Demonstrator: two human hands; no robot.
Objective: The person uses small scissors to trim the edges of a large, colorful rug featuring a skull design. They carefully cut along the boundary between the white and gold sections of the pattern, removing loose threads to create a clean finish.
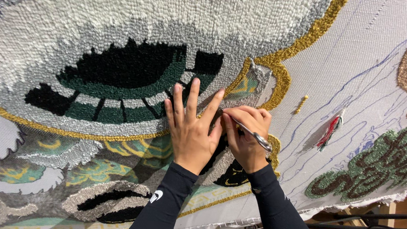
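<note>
Head view: right hand clenched around scissors, tips up-left; left hand flat, fingers spread, on rug.

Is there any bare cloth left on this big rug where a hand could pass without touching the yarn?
Yes: the white backing cloth right of the gold border is mostly bare, holding only blue drawn lines, a red-green yarn tuft and a small gold tuft. The green patch bounds it below. Around the left hand and right hand, with its metal tool, everything is tufted.
</note>
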